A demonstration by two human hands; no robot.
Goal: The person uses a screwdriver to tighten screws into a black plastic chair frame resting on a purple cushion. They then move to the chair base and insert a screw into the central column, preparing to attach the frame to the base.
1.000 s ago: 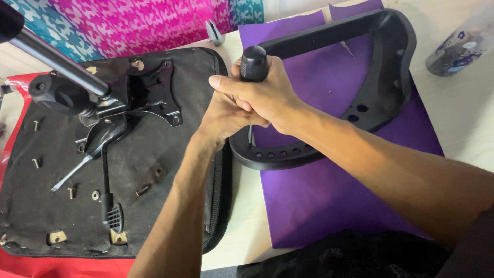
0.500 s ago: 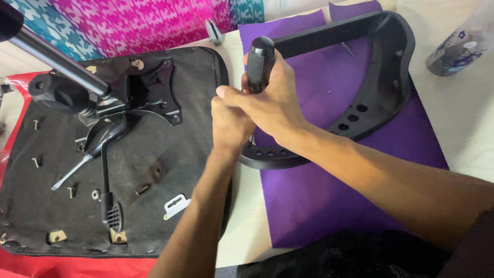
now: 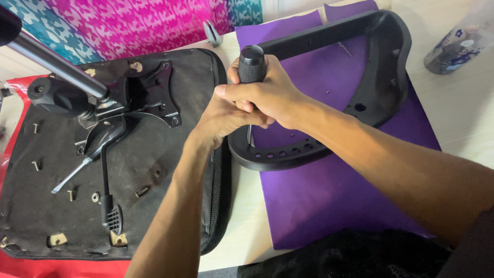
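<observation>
Lying at the left: an upturned black chair seat [image 3: 62, 206], underside up, resting on a red sheet [image 3: 31, 267]. Fixed to it, a black metal tilt mechanism [image 3: 139, 98] with a round black knob [image 3: 54, 98], a grey steel column [image 3: 56, 64] running up to the far left, and two levers, one with a black paddle tip [image 3: 113, 219]. Loose screws and clips are scattered over the fabric.

Centre: left hand [image 3: 221, 121], fingers curled shut around the lower part of a screwdriver [image 3: 250, 67], just under the right hand. Right hand [image 3: 267, 95], closed on the screwdriver's black ribbed handle, which stands upright. The metal shaft points down; its tip meets the near rim of a black plastic armrest frame [image 3: 381, 77], beside a row of small holes.

Right: the armrest frame lies on a purple sheet [image 3: 319, 201], on a pale table [image 3: 463, 118]. Far right: a patterned bottle [image 3: 455, 44], well apart from the hands. Far centre: pink and teal patterned cloth [image 3: 139, 23].
</observation>
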